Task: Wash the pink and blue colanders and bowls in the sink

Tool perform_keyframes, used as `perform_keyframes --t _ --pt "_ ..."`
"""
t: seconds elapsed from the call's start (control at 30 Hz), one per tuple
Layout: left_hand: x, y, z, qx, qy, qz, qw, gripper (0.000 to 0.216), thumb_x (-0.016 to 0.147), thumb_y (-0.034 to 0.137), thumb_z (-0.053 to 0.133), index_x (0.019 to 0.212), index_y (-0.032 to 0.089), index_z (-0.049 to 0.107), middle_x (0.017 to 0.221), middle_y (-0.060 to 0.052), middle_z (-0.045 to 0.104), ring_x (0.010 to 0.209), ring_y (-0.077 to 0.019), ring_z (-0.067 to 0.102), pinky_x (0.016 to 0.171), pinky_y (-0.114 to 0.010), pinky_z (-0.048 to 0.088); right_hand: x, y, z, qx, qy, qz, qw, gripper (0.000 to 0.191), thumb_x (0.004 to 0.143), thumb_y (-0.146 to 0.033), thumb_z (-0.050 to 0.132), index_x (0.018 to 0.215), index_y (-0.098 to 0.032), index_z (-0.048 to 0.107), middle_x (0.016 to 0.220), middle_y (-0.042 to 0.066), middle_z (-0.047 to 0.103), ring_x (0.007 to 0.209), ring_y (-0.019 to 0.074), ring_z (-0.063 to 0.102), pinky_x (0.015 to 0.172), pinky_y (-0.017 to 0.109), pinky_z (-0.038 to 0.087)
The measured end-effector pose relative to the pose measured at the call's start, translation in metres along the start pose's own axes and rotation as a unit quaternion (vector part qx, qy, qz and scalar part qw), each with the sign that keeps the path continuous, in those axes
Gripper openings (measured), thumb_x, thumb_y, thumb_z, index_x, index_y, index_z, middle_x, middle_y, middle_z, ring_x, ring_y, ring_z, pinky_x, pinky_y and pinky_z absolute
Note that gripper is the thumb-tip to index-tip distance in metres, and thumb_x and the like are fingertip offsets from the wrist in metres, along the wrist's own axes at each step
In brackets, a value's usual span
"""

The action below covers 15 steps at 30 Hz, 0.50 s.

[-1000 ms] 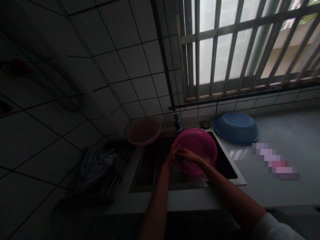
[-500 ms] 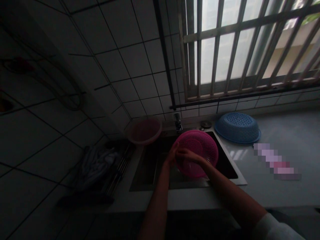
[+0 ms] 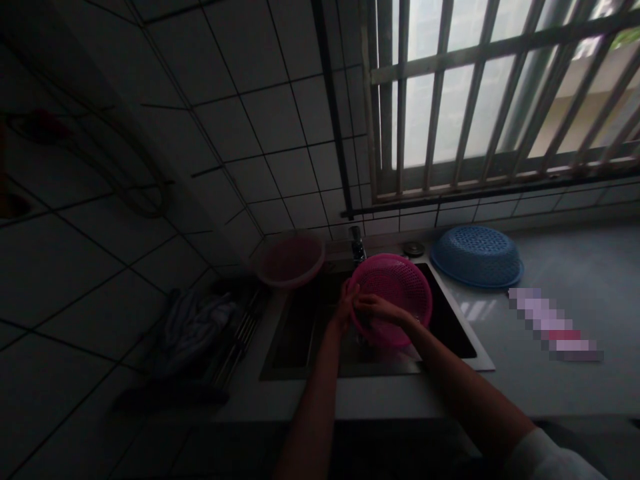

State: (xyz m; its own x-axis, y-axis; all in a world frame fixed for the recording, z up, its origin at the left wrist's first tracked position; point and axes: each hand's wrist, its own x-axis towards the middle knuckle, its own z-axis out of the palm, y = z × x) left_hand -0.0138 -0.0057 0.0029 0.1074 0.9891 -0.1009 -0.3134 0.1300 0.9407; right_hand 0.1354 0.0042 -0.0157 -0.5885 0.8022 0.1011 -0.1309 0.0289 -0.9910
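Observation:
A pink plastic colander (image 3: 400, 283) is held tilted over the sink (image 3: 320, 360), just in front of the faucet (image 3: 357, 245). My left hand (image 3: 344, 310) grips its left rim, thumb on the inner side. Inside the bowl, close to that same rim, my right hand (image 3: 377, 309) has its fingers bent together near the left thumb. Dim light hides whatever may be between the right fingers. Below the colander there is a faint glint, perhaps water.
A blue basket (image 3: 475, 257) lies upside down on the counter (image 3: 550, 393) to the right. A pale pink basin (image 3: 293, 260) stands behind the sink's left side. Striped cloth (image 3: 200, 327) lies at the left. A round metal drain cover (image 3: 413, 249) sits beside the faucet, under a barred window (image 3: 450, 120).
The colander has shifted slightly up and left, its tilt a little different. Both hands stay at its left rim, with the right fingers moved only slightly.

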Motion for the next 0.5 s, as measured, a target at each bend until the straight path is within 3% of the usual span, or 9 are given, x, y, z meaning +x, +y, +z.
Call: perform_keyframes --t 0.07,0.17,0.23,0.3,0.43,0.5 --pt "0.000 0.001 0.003 -0.008 -0.022 -0.008 1.000 0.062 0.076 0.054 0.085 0.127 0.023 0.067 0.131 -0.011 0.071 0.128 -0.0305 0.063 0.114 -0.047 0.045 0.000 -0.003 -0.006 0.002 0.025 -0.001 1.000 0.040 0.077 -0.055 0.076 0.087 -0.016 0.068 0.077 0.002 0.064 0.064 0.0144 0.054 0.060 0.027 0.045" --pt "0.001 -0.003 0.009 -0.029 -0.070 -0.043 0.996 0.059 0.075 0.056 0.086 0.120 0.020 0.073 0.131 -0.012 0.073 0.131 -0.0339 0.061 0.118 -0.050 0.041 0.002 -0.010 -0.021 0.018 0.167 -0.043 0.985 0.038 0.078 -0.054 0.074 0.086 -0.018 0.067 0.079 0.002 0.065 0.067 0.0154 0.054 0.061 0.026 0.046" --pt "0.001 -0.005 0.009 -0.040 -0.079 -0.043 0.995 0.060 0.072 0.057 0.087 0.119 0.020 0.075 0.133 -0.012 0.072 0.134 -0.0345 0.059 0.120 -0.050 0.039 0.001 -0.012 -0.023 0.035 0.204 -0.057 0.977 0.034 0.078 -0.052 0.074 0.086 -0.019 0.067 0.081 0.002 0.065 0.070 0.0154 0.055 0.063 0.026 0.047" --pt "0.001 -0.005 0.006 -0.035 -0.067 -0.041 0.996 0.063 0.071 0.059 0.088 0.118 0.019 0.075 0.131 -0.012 0.073 0.135 -0.0356 0.058 0.120 -0.051 0.038 0.000 -0.010 -0.015 0.056 0.148 -0.046 0.986 0.033 0.078 -0.050 0.076 0.089 -0.019 0.069 0.084 0.002 0.066 0.071 0.0150 0.056 0.065 0.026 0.049" --pt "0.002 0.001 -0.003 -0.001 -0.017 -0.020 1.000 0.063 0.073 0.063 0.084 0.118 0.020 0.076 0.131 -0.012 0.073 0.138 -0.0364 0.055 0.120 -0.050 0.038 -0.003 -0.004 0.005 0.066 -0.037 0.015 0.997 0.035 0.075 -0.048 0.080 0.092 -0.018 0.070 0.085 0.003 0.068 0.070 0.0155 0.058 0.066 0.028 0.050" --pt "0.003 0.001 -0.003 0.014 -0.019 -0.004 1.000 0.064 0.072 0.063 0.085 0.120 0.022 0.075 0.135 -0.011 0.071 0.140 -0.0358 0.053 0.121 -0.050 0.037 -0.003 -0.005 0.002 0.051 -0.010 0.011 0.999 0.035 0.075 -0.048 0.079 0.089 -0.018 0.069 0.083 0.003 0.068 0.070 0.0163 0.058 0.065 0.028 0.050"
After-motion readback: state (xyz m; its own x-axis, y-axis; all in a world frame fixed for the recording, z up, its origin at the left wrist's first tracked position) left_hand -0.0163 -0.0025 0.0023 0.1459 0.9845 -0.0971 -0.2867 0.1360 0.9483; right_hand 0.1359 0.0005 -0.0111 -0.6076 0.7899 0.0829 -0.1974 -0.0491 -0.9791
